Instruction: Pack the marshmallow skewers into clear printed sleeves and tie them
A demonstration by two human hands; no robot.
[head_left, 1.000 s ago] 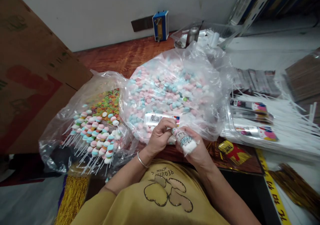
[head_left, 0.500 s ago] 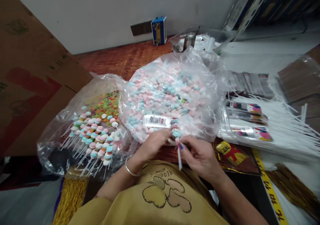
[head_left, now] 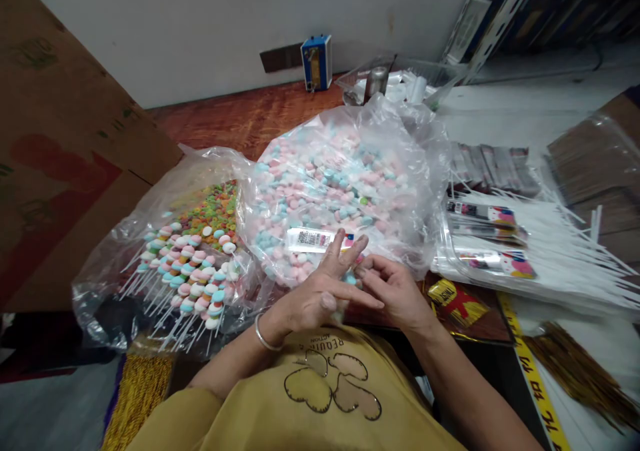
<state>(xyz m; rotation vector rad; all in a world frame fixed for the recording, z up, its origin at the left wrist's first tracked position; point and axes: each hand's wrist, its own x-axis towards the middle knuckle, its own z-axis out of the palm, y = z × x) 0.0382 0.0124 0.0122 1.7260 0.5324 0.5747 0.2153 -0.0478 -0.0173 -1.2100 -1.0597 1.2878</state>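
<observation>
My left hand [head_left: 325,291] is spread open, its fingers reaching across in front of the other hand. Just right of it, my right hand [head_left: 393,289] has thumb and fingers pinched together at a small wrapped candy piece [head_left: 351,276], mostly hidden behind my left fingers. A printed label sleeve [head_left: 313,239] lies on the large bag of pink, blue and white candies [head_left: 320,177]. Finished candy sticks [head_left: 195,271] lie in rows on the left bag, beside colourful ring-shaped pieces [head_left: 220,207].
White sticks [head_left: 565,237] and printed sleeves [head_left: 495,262] fill a clear tray at right. A gold twist-tie packet [head_left: 457,302] lies near the front edge. A cardboard box [head_left: 65,151] stands left; a blue box [head_left: 317,63] and plastic container [head_left: 400,81] are behind.
My left hand has opened and spread its fingers, moving right over the candy stick. My right hand has shifted slightly up, and the white stick below it is now hidden.
</observation>
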